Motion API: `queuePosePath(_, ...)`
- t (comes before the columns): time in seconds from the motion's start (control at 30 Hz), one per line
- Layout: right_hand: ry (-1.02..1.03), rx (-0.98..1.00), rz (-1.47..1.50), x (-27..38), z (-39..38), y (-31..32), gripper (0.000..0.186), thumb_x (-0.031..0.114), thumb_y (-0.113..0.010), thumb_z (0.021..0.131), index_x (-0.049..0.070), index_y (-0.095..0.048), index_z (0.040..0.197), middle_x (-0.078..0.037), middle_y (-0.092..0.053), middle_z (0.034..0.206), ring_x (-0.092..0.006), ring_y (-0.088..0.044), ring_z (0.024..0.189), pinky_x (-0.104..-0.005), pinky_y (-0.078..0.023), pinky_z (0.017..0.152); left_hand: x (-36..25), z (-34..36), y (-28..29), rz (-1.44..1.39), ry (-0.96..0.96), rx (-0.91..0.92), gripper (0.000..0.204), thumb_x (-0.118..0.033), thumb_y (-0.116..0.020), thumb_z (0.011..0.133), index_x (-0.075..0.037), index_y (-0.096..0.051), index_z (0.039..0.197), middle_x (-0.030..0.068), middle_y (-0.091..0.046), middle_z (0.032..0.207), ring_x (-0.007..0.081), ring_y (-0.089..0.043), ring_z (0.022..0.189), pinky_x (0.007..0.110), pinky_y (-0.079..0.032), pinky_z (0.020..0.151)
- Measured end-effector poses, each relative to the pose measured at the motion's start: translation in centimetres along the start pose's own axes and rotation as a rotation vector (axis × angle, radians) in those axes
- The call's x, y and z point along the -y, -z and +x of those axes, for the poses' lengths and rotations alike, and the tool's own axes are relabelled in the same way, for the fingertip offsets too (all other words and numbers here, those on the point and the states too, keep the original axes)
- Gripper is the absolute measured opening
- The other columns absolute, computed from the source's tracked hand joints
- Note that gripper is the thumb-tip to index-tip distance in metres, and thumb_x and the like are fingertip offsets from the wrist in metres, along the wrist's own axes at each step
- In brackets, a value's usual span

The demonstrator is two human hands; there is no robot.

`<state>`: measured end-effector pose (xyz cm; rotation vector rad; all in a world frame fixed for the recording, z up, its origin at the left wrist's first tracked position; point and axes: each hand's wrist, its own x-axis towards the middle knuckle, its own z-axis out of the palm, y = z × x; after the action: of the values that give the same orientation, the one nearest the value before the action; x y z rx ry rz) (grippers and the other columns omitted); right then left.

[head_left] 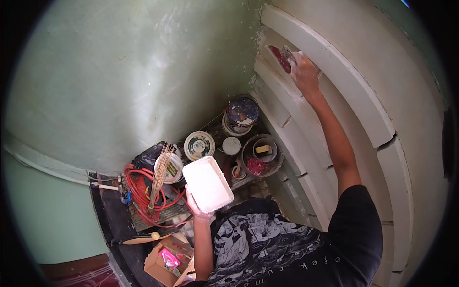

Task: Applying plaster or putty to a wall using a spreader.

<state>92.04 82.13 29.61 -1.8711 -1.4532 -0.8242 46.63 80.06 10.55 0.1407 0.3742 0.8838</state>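
Note:
My left hand (195,206) grips a white rectangular tray (221,204) by its side and underside, holding it level in front of my body. Smooth white paste (205,182) covers the inside of the tray. Up at the right, my right hand (305,74) is closed around a dark red scraper (280,58), its fingers smeared with white. The scraper is at the wall, in the recess between two long raised white panels (330,60); whether its edge touches the surface I cannot tell.
Lidded buckets (199,145), a dark basin (276,165) with a yellow sponge (262,149), a coiled red hose (136,191) and a stick broom (160,179) crowd the corner. An open cardboard box (155,264) is at lower left. A green wall (95,86) rises beyond.

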Motion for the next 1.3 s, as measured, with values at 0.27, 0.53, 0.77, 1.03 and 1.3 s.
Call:
queuePosePath(0.27, -0.07, 0.394, -0.374, -4.5, 1.7, -8.1, 0.016, 0.014, -0.053, 0.084, 0.002, -0.061, 0.092, -0.022, -0.06, 0.095, -0.0368, -0.062, 0.087, -0.0484, -0.051, 0.073, -0.4, -2.0, 1.5, -0.026, -0.001, 0.004, 0.064, -0.054, -0.032, 0.094, -0.012, -0.035, 0.142, 0.0078, -0.044, 0.14, 0.0296, -0.047, 0.123, 0.046, -0.037, 0.104)
queuePosePath(0.53, 0.075, 0.268, -0.403, -3.6, 6.3, -8.0, 0.019, 0.013, -0.057, 0.081, 0.004, -0.062, 0.097, -0.02, -0.06, 0.091, -0.0368, -0.063, 0.079, -0.0479, -0.051, 0.069, -1.3, -3.4, 2.4, -0.068, -0.104, -0.013, 0.065, -0.055, -0.033, 0.094, -0.011, -0.035, 0.142, 0.0086, -0.044, 0.14, 0.029, -0.047, 0.123, 0.045, -0.037, 0.104)
queuePosePath(0.77, 0.052, 0.425, -0.394, -4.1, 2.8, -7.9, 0.02, 0.017, -0.058, 0.083, 0.005, -0.062, 0.099, -0.018, -0.06, 0.092, -0.0395, -0.061, 0.077, -0.0487, -0.05, 0.071, -1.7, -3.1, 2.7, -0.082, -0.123, -0.019, 0.064, -0.055, -0.034, 0.093, -0.012, -0.036, 0.141, 0.0083, -0.045, 0.139, 0.0289, -0.048, 0.122, 0.045, -0.038, 0.103)
queuePosePath(1.03, 0.097, 0.132, -0.252, -3.7, 2.6, -6.9, 0.018, 0.021, -0.057, 0.083, 0.008, -0.064, 0.093, -0.016, -0.061, 0.093, -0.037, -0.062, 0.08, -0.0464, -0.051, 0.07, -1.2, -2.3, 2.2, -0.069, -0.062, 0.027, 0.066, -0.056, -0.034, 0.093, -0.012, -0.035, 0.142, 0.0083, -0.044, 0.14, 0.0292, -0.047, 0.123, 0.046, -0.037, 0.103)
queuePosePath(1.3, -0.026, 0.382, -0.222, -3.6, -0.3, -7.5, 0.022, 0.025, -0.058, 0.085, 0.006, -0.065, 0.093, -0.018, -0.063, 0.089, -0.0381, -0.063, 0.081, -0.0486, -0.051, 0.069, -0.8, -1.9, 1.7, -0.068, -0.025, 0.047, 0.066, -0.055, -0.034, 0.093, -0.01, -0.033, 0.142, 0.0099, -0.043, 0.14, 0.0298, -0.047, 0.123, 0.046, -0.037, 0.104)
